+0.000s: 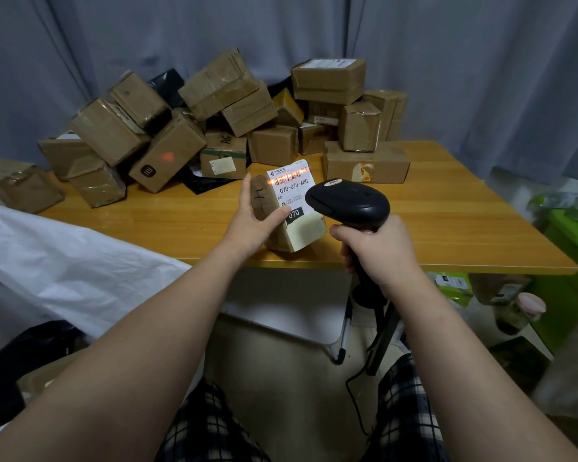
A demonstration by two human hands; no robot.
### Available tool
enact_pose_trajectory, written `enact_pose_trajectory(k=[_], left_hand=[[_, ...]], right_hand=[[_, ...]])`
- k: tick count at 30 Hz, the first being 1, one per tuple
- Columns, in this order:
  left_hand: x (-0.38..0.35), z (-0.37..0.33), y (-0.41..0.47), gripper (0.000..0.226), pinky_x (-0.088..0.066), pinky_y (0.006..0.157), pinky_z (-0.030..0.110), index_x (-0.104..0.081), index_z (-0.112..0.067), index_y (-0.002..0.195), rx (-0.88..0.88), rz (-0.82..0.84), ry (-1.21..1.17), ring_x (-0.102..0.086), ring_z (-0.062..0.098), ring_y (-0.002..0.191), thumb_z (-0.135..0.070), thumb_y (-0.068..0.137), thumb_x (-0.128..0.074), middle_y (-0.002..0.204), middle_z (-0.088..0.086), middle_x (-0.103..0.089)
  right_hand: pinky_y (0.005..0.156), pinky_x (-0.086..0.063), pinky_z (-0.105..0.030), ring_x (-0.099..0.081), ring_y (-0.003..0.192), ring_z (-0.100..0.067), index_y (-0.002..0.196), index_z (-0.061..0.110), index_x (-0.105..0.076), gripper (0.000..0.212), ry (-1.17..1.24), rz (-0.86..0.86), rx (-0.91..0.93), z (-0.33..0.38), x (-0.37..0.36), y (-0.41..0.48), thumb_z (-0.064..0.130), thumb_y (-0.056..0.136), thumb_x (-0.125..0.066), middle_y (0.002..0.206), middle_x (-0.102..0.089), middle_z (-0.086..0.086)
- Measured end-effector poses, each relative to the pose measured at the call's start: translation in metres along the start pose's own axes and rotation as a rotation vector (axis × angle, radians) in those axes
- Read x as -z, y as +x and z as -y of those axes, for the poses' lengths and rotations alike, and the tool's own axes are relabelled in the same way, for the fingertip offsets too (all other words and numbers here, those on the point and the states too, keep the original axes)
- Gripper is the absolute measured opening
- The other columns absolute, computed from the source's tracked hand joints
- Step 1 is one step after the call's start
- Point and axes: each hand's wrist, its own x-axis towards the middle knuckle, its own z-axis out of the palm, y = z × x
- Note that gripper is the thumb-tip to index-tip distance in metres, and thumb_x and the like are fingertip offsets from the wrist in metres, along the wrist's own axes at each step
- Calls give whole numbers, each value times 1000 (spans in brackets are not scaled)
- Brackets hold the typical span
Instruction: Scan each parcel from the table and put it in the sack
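Now you're scanning a labelled parcel [289, 208] over the table [447, 215] edge.
Your left hand [251, 226] is gripping it, your right hand [379, 250] the barcode scanner [351, 203]; the white sack [64, 261] is lying at nine o'clock.

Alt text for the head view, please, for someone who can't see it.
The left hand holds a labelled parcel at the wooden table while the right hand grips a black scanner, its red line across the parcel's barcode. More cardboard parcels are piled behind, a white sack at left.
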Motion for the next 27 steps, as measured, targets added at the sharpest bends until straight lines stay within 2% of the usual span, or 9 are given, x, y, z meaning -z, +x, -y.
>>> enact_pose_trajectory(k=[5, 8, 12, 16, 22, 27], left_hand=[[-2, 3, 1, 98, -32, 112, 44, 4, -39, 152, -14, -12, 1, -31, 24, 141, -33, 87, -69, 155, 1, -29], [-2, 4, 2, 99, -34, 113, 48, 1, -40, 151, -23, -38, -5, -32, 23, 140, -30, 85, -72, 155, 1, -30], [2, 5, 5, 109, -35, 111, 52, -4, -50, 145, -64, -70, 69, -30, 19, 141, -45, 67, -80, 154, -3, -31], [1, 5, 12, 107, -35, 111, 50, -4, -47, 147, -101, -66, 163, -29, 23, 141, -35, 74, -80, 153, 4, -28], [-2, 12, 16, 107, -35, 111, 42, -6, -43, 149, -155, -97, 216, -33, 23, 138, -34, 73, -81, 151, 6, -30], [22, 4, 12, 105, -35, 112, 48, -6, -45, 148, -205, -125, 196, -29, 22, 140, -37, 74, -80, 153, 5, -26]], right_hand=[[47, -49, -29, -55, 44, -20, 62, 10, -61, 22, -47, 0, 1, -2, 1, -2, 12, 83, -68, 54, -58, -13], [47, -48, -29, -55, 45, -22, 62, 8, -61, 22, -23, -21, -39, 2, 2, 2, 14, 82, -69, 55, -57, -13], [46, -46, -28, -55, 44, -21, 70, 9, -63, 17, -95, 18, -45, 12, 8, 11, 19, 81, -71, 55, -58, -10], [44, -46, -28, -54, 43, -21, 72, 7, -64, 18, -113, 26, -38, 13, 12, 11, 19, 81, -72, 56, -57, -10], [44, -43, -28, -51, 41, -21, 71, 8, -63, 15, -22, 0, -67, 3, 7, 6, 15, 80, -73, 54, -55, -9], [43, -44, -27, -52, 41, -19, 61, 11, -60, 24, -3, 25, -22, 8, -4, 7, 17, 80, -73, 53, -56, -9]])
